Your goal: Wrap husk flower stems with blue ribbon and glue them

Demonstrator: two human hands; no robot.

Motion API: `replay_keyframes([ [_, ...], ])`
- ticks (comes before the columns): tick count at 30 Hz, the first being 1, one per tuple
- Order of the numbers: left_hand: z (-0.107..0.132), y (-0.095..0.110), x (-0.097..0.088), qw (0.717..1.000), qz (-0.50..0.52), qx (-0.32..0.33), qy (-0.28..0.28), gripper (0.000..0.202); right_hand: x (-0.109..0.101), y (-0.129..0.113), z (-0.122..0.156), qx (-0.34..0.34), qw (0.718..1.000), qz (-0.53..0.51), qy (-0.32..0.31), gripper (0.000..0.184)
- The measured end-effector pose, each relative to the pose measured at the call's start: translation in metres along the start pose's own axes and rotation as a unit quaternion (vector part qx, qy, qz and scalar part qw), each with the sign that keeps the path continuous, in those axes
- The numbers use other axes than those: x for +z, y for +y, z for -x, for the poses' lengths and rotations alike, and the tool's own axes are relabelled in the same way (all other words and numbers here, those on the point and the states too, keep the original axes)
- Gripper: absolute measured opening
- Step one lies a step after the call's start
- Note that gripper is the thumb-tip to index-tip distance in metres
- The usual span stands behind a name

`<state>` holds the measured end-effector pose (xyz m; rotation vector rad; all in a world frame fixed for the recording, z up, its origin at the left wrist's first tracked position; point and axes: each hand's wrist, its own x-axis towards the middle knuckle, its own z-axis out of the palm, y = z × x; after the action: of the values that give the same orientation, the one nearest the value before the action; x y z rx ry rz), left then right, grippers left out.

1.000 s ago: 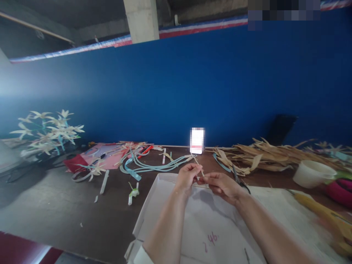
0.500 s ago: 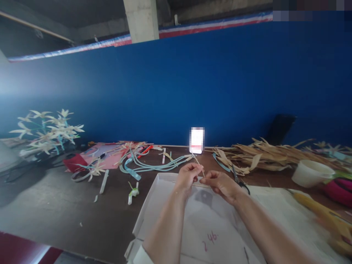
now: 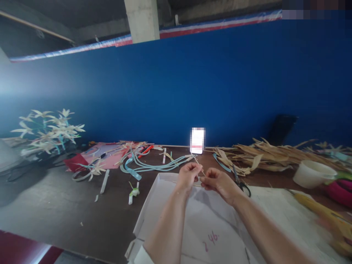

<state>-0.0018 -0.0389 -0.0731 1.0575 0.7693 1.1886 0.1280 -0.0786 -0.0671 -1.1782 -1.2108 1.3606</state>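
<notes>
A thin pale strip (image 3: 196, 160) slants up from between my hands, its far end rising toward the bright screen; whether it is husk or stick I cannot make out. My left hand (image 3: 188, 176) pinches it between thumb and fingertips. Close beside, my right hand (image 3: 218, 182) has thumb and forefinger pressed together at the strip's lower end. Both hands are above the white cardboard box lid (image 3: 162, 205), which bears pink handwritten marks. Just right of my right hand lie dark-handled scissors (image 3: 244, 187).
Pale-blue wrapped stems (image 3: 156, 167) curve across the table on the left, near white handmade flowers (image 3: 53, 130). Dried husks (image 3: 277, 156) are heaped at the back right. A white cup (image 3: 309, 174) and a yellow glue gun (image 3: 324, 211) are on the right.
My right hand has shifted slightly up at the strip, its fingers curling a little more. My left hand stays pinched in nearly the same place.
</notes>
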Motion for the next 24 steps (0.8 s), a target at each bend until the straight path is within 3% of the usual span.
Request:
replay_keyframes([
  [7,0.0002,0.0040,0.0013,1.000,0.024,-0.003,0.014,0.026,-0.0028,-0.0069,0.0030,0.036,0.998,-0.030,-0.045,0.033],
  [11,0.0005,0.0013,0.0016,1.000,0.007,-0.006,0.009,0.027,-0.0058,-0.0070,0.0032,0.033,0.997,0.015,-0.061,0.030],
  [17,0.0011,-0.0007,0.0015,0.999,-0.032,-0.001,0.002,0.028,-0.0059,-0.0086,0.0026,0.008,0.986,0.166,0.004,0.028],
  [21,0.0007,0.0001,0.0012,0.999,-0.046,0.008,0.001,0.028,-0.0074,-0.0047,-0.0001,-0.030,0.981,0.192,0.030,0.026],
  [24,0.0007,-0.0003,0.0011,0.998,-0.057,0.019,0.002,0.027,-0.0057,-0.0023,-0.0004,-0.025,0.983,0.182,0.016,0.028],
])
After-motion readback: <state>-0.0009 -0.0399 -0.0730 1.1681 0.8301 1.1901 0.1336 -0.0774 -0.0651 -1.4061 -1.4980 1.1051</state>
